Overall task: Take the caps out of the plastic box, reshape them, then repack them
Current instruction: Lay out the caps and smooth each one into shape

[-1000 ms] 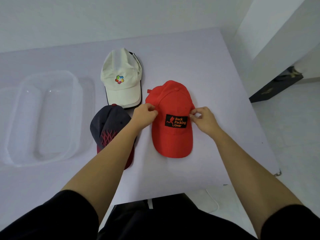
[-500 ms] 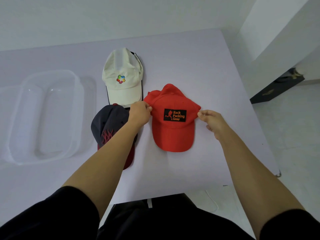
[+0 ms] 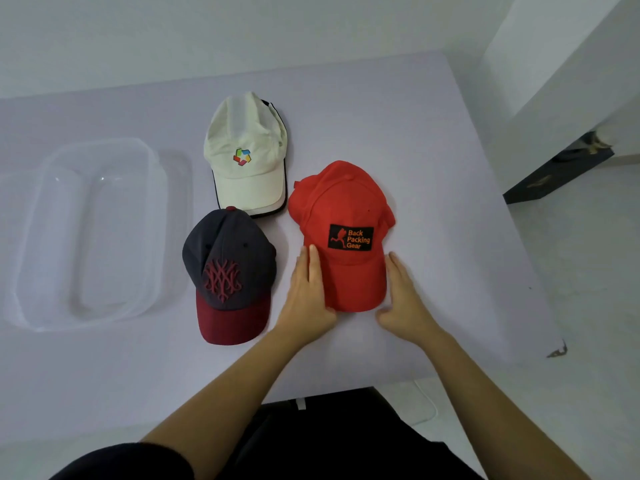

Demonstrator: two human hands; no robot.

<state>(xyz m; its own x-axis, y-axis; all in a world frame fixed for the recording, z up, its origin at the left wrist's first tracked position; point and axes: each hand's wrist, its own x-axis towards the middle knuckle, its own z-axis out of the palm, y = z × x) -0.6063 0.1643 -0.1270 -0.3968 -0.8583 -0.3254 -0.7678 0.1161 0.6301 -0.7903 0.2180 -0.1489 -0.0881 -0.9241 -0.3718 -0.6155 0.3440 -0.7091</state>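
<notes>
My left grip (image 3: 309, 293) and right grip (image 3: 403, 301), both wide, flank the red cap (image 3: 346, 202) at its brim. I'd press inward evenly to curve it.

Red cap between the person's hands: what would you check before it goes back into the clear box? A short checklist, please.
1. Red cap lies on the table, brim toward the person: ok.
2. Grip for lifting: not ok. The left hand and right hand lie flat against the brim's sides.
3. Plastic box is open with room inside: ok.
4. Straight path to the box: not ok. The dark cap lies between.
5. Crown fully reshaped: cannot tell.
</notes>
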